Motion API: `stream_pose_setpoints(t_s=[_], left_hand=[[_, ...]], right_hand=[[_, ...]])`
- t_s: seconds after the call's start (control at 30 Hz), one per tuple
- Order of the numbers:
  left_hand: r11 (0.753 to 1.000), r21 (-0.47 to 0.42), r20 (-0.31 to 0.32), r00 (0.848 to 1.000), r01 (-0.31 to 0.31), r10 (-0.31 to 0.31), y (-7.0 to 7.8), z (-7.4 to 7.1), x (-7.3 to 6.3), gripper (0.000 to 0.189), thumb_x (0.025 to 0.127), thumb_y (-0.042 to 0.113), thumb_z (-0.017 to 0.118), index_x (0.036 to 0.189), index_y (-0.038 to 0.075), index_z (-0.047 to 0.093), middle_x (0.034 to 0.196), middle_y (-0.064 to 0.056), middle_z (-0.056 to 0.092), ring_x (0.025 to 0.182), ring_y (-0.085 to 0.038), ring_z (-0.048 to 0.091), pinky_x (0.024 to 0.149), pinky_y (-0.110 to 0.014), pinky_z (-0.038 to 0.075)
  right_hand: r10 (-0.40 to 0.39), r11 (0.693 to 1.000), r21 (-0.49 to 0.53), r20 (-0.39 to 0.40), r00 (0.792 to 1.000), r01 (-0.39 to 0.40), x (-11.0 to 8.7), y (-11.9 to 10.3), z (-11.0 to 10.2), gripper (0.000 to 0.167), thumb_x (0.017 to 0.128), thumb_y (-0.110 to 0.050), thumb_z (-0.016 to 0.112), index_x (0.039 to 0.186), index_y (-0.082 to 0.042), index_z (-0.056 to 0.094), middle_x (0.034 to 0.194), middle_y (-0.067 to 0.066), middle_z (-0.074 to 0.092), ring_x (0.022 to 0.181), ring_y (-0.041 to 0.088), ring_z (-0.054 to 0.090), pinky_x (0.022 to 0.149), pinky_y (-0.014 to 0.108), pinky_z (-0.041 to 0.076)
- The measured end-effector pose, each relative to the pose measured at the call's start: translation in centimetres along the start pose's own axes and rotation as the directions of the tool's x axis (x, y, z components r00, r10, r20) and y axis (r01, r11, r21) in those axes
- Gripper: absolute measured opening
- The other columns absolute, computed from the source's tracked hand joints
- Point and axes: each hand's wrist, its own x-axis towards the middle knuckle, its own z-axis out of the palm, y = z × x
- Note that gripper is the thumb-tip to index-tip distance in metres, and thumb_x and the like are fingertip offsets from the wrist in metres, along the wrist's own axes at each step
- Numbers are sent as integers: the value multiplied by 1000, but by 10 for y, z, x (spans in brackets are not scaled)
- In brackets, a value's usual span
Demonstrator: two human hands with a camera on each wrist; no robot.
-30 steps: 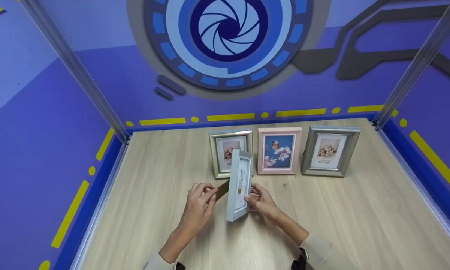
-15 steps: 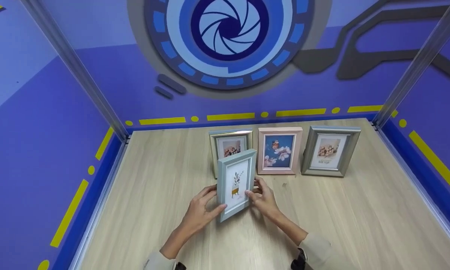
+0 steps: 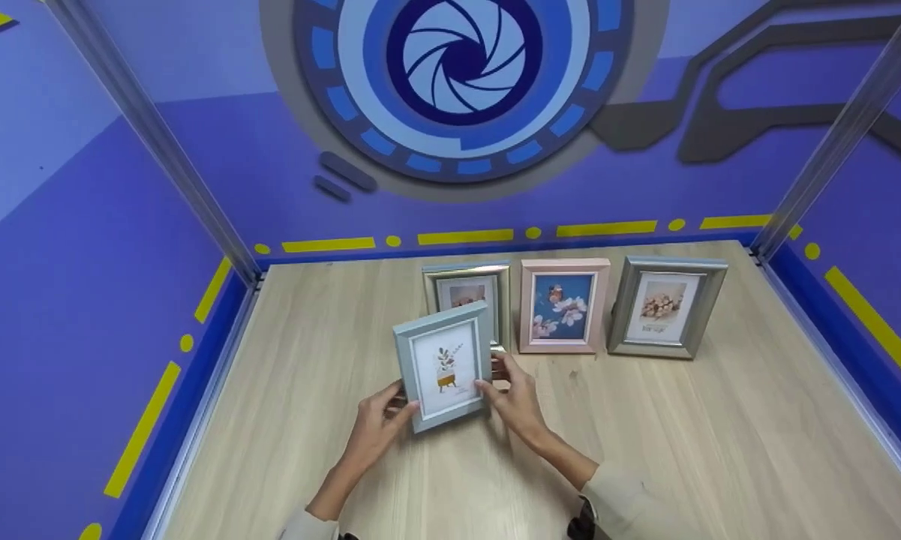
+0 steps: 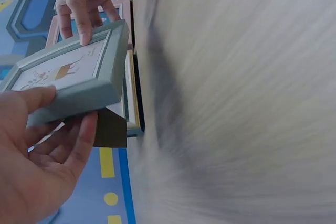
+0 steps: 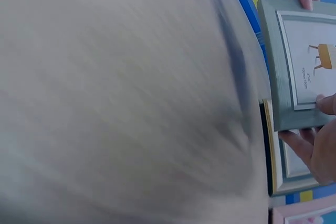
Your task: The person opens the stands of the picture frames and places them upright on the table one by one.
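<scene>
A light blue-green picture frame (image 3: 446,371) with a plant print is held tilted above the tabletop. My left hand (image 3: 377,427) grips its left side, the thumb on the front and the fingers behind. On the other side my right hand (image 3: 516,397) pinches the right edge, thumb against the front. In the left wrist view a dark stand flap (image 4: 111,129) sticks out from the frame's back near the left fingers. Partly hidden behind the held frame stands a gold-edged picture frame (image 3: 504,300).
A pink picture frame (image 3: 602,304) with a blossom print stands right of the gold one. Farther right stands a grey-bronze picture frame (image 3: 705,307). All rest toward the back of the wooden table (image 3: 758,420), before a blue patterned wall (image 3: 270,165).
The blue-green frame has turned from nearly edge-on to facing the head camera and shifted left. My left hand has gone from the stand flap to the frame's left side.
</scene>
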Motion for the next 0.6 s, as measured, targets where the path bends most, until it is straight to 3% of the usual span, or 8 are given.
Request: stream_pose_setpoints(t_s=[0.1, 0.27, 0.47, 0.6], left_hand=[[1000, -8, -62, 998, 24, -25, -7, -6, -1, 42, 99, 24, 66, 134, 1, 63, 112, -14, 75, 97, -25, 74, 81, -28, 61], [994, -54, -151, 983, 93, -101, -20, -21, -3, 45, 98, 18, 68, 136, -4, 61, 117, -21, 74, 101, -33, 74, 87, -34, 61], [982, -101, -209, 961, 160, -179, -38, -37, -8, 49, 99, 18, 66, 142, -3, 56, 124, -22, 71, 110, -34, 71, 93, -36, 59], [971, -128, -225, 948, 202, -227, -51, -45, -7, 49, 100, 15, 64, 145, -1, 54, 130, -23, 68, 116, -38, 68, 92, -35, 60]], right_hand=[[-21, 1000, -4, 21, 1000, 21, 3, -3, 10, 44, 88, 1, 74, 130, 0, 60, 112, 22, 72, 99, 35, 71, 77, 29, 62], [-42, 999, 8, 93, 995, 41, 6, -7, 29, 46, 89, 10, 67, 133, 1, 58, 117, 23, 72, 105, 38, 71, 83, 32, 62], [-60, 998, 33, 161, 985, 55, 13, -9, 51, 56, 87, 18, 61, 141, 8, 51, 126, 29, 62, 113, 47, 64, 85, 41, 62], [-74, 994, 91, 230, 970, 54, 18, -6, 60, 62, 87, 15, 62, 146, 6, 46, 131, 27, 56, 119, 47, 60, 92, 44, 60]])
